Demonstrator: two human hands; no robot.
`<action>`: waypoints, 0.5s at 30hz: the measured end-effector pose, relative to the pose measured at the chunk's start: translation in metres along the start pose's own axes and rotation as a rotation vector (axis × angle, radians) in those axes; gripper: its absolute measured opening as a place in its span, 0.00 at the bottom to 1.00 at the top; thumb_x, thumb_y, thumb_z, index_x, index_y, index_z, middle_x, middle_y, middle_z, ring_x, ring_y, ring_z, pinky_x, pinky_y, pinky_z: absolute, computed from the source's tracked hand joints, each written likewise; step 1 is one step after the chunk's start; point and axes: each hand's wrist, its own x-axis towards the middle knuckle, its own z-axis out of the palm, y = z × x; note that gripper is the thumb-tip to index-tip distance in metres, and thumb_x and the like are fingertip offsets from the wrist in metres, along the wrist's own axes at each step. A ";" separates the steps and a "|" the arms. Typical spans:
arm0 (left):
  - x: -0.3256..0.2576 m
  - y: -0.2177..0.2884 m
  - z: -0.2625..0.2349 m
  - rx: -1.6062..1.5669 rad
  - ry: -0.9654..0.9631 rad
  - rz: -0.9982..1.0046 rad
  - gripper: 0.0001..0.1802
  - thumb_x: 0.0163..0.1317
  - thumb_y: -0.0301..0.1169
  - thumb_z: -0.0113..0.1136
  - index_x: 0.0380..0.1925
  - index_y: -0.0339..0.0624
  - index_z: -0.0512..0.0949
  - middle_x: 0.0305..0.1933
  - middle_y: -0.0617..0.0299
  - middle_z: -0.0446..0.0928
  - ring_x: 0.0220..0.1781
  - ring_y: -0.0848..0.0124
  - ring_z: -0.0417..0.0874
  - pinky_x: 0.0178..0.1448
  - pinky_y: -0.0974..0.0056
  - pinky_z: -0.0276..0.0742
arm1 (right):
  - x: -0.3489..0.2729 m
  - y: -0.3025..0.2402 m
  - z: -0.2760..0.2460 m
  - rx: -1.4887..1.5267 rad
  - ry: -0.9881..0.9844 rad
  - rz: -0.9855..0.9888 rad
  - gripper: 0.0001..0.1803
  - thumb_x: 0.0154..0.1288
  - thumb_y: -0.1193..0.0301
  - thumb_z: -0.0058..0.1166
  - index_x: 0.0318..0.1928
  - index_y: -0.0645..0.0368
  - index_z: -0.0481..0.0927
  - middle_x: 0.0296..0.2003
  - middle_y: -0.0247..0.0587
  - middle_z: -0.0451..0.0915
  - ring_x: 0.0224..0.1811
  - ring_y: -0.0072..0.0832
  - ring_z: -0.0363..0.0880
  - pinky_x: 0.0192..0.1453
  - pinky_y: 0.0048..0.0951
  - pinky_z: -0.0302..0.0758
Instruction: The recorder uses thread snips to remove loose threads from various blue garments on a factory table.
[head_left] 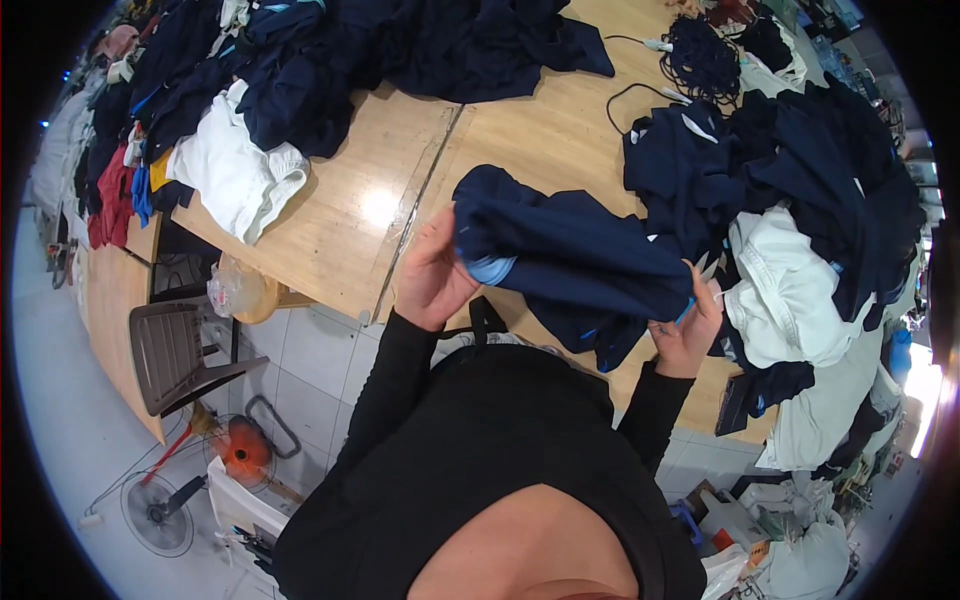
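Now both hands, left hand (432,275) and right hand (688,335), grip a navy garment (575,262)

1. The dark navy fabric garment (575,260) sits just right of the middle of the frame, held up above the pale wooden tabletop (350,210).
2. It is bunched and folded over on itself, not spread flat, running as a thick roll from upper left down to lower right.
3. A light blue trim band (490,268) shows at its left end, and thin light blue piping shows near its lower right edge.
4. Its left end is gripped at the light blue band; its lower right end hangs in loose folds, also gripped.
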 end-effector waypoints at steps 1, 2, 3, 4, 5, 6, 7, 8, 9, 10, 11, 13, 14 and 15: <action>0.002 -0.003 0.007 0.001 -0.006 -0.002 0.25 0.88 0.38 0.47 0.76 0.37 0.69 0.73 0.48 0.78 0.76 0.55 0.80 0.81 0.44 0.75 | 0.001 0.003 0.001 0.001 -0.002 -0.006 0.15 0.85 0.64 0.48 0.48 0.58 0.84 0.36 0.38 0.90 0.13 0.21 0.68 0.14 0.20 0.56; 0.004 -0.006 0.013 0.093 -0.023 -0.001 0.25 0.87 0.37 0.48 0.76 0.37 0.70 0.73 0.49 0.78 0.75 0.56 0.81 0.79 0.44 0.76 | 0.003 0.009 -0.001 0.036 0.028 0.026 0.14 0.85 0.64 0.49 0.47 0.57 0.85 0.38 0.38 0.91 0.13 0.19 0.68 0.14 0.19 0.55; 0.006 -0.008 0.018 0.184 -0.040 0.000 0.24 0.87 0.35 0.48 0.76 0.36 0.70 0.73 0.50 0.78 0.75 0.56 0.81 0.78 0.45 0.78 | 0.006 0.013 -0.005 0.071 0.058 0.056 0.13 0.85 0.64 0.50 0.46 0.56 0.85 0.40 0.38 0.92 0.13 0.18 0.68 0.13 0.17 0.54; 0.007 -0.010 0.022 0.207 -0.019 -0.016 0.24 0.86 0.33 0.49 0.76 0.37 0.70 0.73 0.51 0.79 0.73 0.58 0.82 0.77 0.46 0.80 | 0.006 0.014 -0.004 0.080 -0.050 0.123 0.10 0.85 0.65 0.53 0.48 0.54 0.85 0.40 0.36 0.92 0.15 0.18 0.70 0.14 0.17 0.55; 0.009 -0.012 0.026 0.207 -0.028 -0.022 0.24 0.86 0.33 0.49 0.76 0.37 0.70 0.73 0.51 0.79 0.73 0.58 0.82 0.77 0.46 0.80 | 0.006 0.016 -0.002 0.082 -0.050 0.113 0.10 0.85 0.65 0.53 0.48 0.54 0.85 0.40 0.36 0.92 0.15 0.18 0.70 0.14 0.17 0.55; 0.012 -0.013 0.029 0.237 -0.044 -0.029 0.24 0.86 0.32 0.49 0.76 0.37 0.70 0.72 0.51 0.79 0.72 0.58 0.83 0.76 0.47 0.80 | 0.004 0.020 0.001 0.065 -0.018 0.129 0.10 0.85 0.65 0.54 0.49 0.54 0.85 0.41 0.36 0.92 0.15 0.18 0.71 0.14 0.17 0.56; 0.014 -0.014 0.031 0.268 -0.058 -0.033 0.24 0.86 0.32 0.49 0.76 0.37 0.70 0.72 0.51 0.79 0.71 0.59 0.84 0.76 0.47 0.80 | 0.004 0.024 0.010 0.048 0.011 0.147 0.09 0.85 0.65 0.54 0.49 0.53 0.85 0.42 0.35 0.92 0.16 0.18 0.72 0.15 0.17 0.56; 0.014 -0.015 0.032 0.300 -0.045 -0.032 0.25 0.84 0.30 0.52 0.76 0.36 0.70 0.70 0.52 0.81 0.69 0.61 0.86 0.74 0.49 0.83 | -0.002 0.024 0.023 -0.020 0.047 0.126 0.08 0.84 0.64 0.57 0.49 0.53 0.85 0.35 0.29 0.88 0.17 0.15 0.71 0.15 0.17 0.56; 0.018 -0.016 0.033 0.300 -0.051 -0.033 0.25 0.84 0.30 0.52 0.76 0.36 0.70 0.70 0.52 0.81 0.69 0.61 0.86 0.74 0.49 0.83 | 0.004 0.027 0.019 -0.020 0.046 0.120 0.08 0.84 0.64 0.57 0.49 0.53 0.85 0.35 0.29 0.88 0.17 0.15 0.71 0.15 0.17 0.56; 0.016 -0.017 0.034 0.372 -0.041 -0.028 0.26 0.83 0.27 0.54 0.77 0.35 0.69 0.69 0.52 0.82 0.68 0.62 0.86 0.72 0.50 0.84 | 0.008 0.036 0.008 -0.248 0.096 0.008 0.06 0.83 0.65 0.59 0.47 0.52 0.84 0.31 0.25 0.82 0.18 0.13 0.70 0.16 0.17 0.56; 0.019 -0.017 0.036 0.446 -0.037 -0.021 0.27 0.81 0.25 0.56 0.77 0.35 0.69 0.68 0.52 0.83 0.67 0.63 0.87 0.71 0.52 0.86 | 0.014 0.042 0.001 -0.474 0.143 -0.108 0.05 0.83 0.65 0.60 0.46 0.51 0.84 0.28 0.22 0.77 0.18 0.12 0.68 0.16 0.17 0.55; 0.018 -0.018 0.044 0.452 -0.016 -0.030 0.29 0.79 0.22 0.58 0.77 0.35 0.68 0.67 0.52 0.83 0.66 0.64 0.87 0.70 0.53 0.86 | 0.017 0.043 -0.001 -0.560 0.152 -0.130 0.08 0.82 0.64 0.63 0.47 0.53 0.82 0.28 0.19 0.67 0.22 0.08 0.64 0.19 0.17 0.56; 0.018 -0.019 0.046 0.458 0.010 -0.033 0.30 0.77 0.20 0.59 0.78 0.35 0.68 0.66 0.52 0.84 0.66 0.64 0.88 0.69 0.54 0.87 | 0.015 0.042 0.006 -0.481 0.179 -0.112 0.08 0.82 0.64 0.63 0.46 0.53 0.82 0.29 0.19 0.68 0.23 0.08 0.64 0.19 0.17 0.55; 0.019 -0.020 0.047 0.458 0.008 -0.031 0.30 0.77 0.20 0.59 0.78 0.35 0.68 0.66 0.52 0.84 0.66 0.64 0.88 0.69 0.54 0.87 | 0.014 0.040 0.010 -0.402 0.204 -0.093 0.08 0.82 0.64 0.63 0.45 0.54 0.82 0.29 0.19 0.69 0.23 0.08 0.64 0.19 0.17 0.55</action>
